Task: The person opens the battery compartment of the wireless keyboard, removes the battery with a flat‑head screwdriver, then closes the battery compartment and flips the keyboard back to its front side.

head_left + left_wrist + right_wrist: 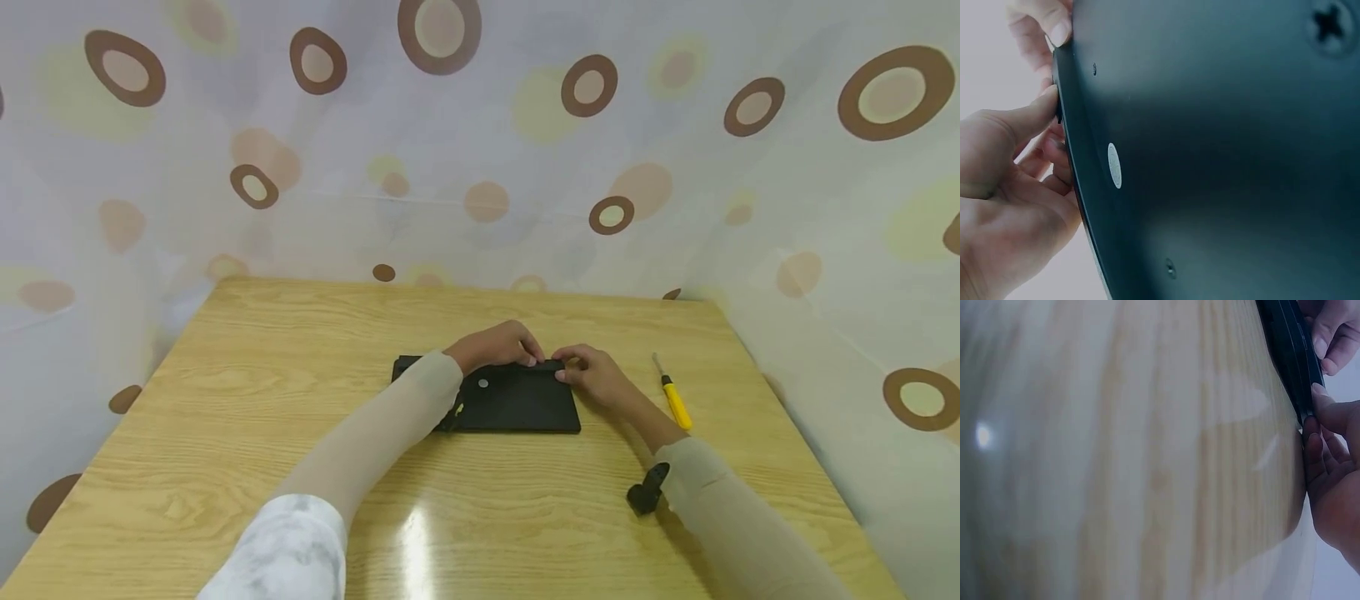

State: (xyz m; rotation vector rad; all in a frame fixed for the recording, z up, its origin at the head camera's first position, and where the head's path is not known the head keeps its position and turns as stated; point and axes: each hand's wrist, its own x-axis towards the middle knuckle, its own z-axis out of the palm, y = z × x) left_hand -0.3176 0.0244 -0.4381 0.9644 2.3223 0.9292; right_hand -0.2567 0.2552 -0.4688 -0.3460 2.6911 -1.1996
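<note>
A flat black laptop (517, 404) lies underside up on the table, with a small pale round sticker on it. Cross-head screws (1330, 26) show in its underside in the left wrist view. A narrow dark strip runs along its far edge. My left hand (501, 345) pinches this far edge right of the middle, thumb on the near side. At the far right corner, my right hand (596, 375) grips the edge between thumb and fingers. Both hands' fingertips are close together. The left forearm hides the laptop's left part.
A screwdriver (677, 404) with a yellow handle lies right of the right hand, its tip pointing away. The wooden table (225, 442) ends at a wall covering (480, 150) patterned with brown circles. A black camera (645, 493) hangs at the right wrist.
</note>
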